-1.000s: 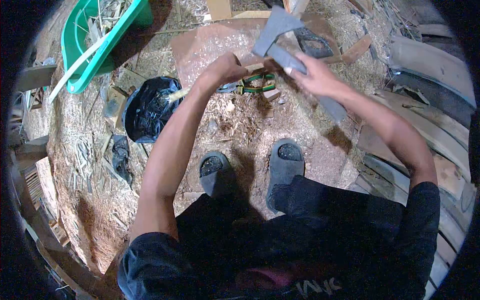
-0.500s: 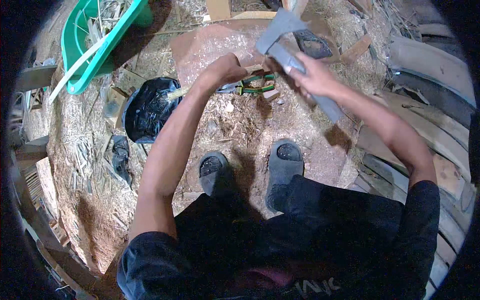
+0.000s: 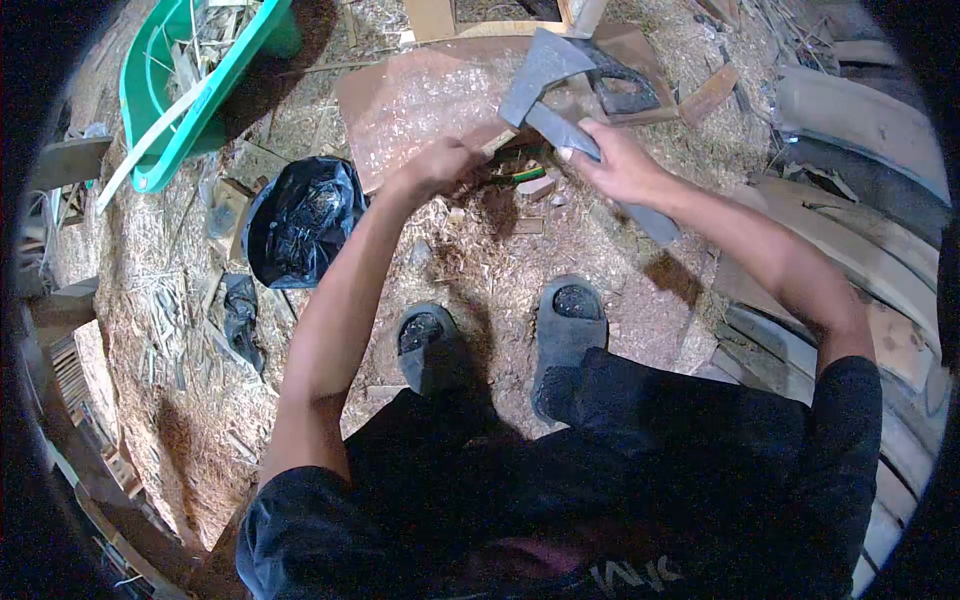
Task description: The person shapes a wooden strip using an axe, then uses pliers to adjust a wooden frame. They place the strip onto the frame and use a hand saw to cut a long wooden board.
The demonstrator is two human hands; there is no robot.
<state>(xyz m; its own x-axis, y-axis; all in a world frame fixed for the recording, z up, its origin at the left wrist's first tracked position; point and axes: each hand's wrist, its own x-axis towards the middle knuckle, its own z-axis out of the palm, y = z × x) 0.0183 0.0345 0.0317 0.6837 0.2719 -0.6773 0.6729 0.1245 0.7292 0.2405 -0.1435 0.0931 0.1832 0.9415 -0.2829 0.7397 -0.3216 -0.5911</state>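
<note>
My right hand [image 3: 622,165] is closed round the handle of a grey hatchet [image 3: 546,75], whose broad head points up and left. My left hand [image 3: 445,168] is closed on a thin piece of wood [image 3: 500,141] that sticks out toward the hatchet head. Below the hatchet head, a green and black object [image 3: 520,175] lies partly hidden in shadow beside small wood blocks [image 3: 537,188]. Behind both hands is a reddish board [image 3: 400,100] speckled with pale chips.
A black plastic bag [image 3: 305,220] lies open left of my left forearm. The green tub [image 3: 135,100] at the upper left holds wood scraps. Curved planks [image 3: 850,220] are stacked on the right. My sandals [image 3: 572,325] stand on the chip-covered ground. A wooden frame [image 3: 430,22] lies at the top.
The hatchet head has come slightly down and left, nearer the wood. My left hand has shifted a little left and down, and its wood no longer shows past the wrist.
</note>
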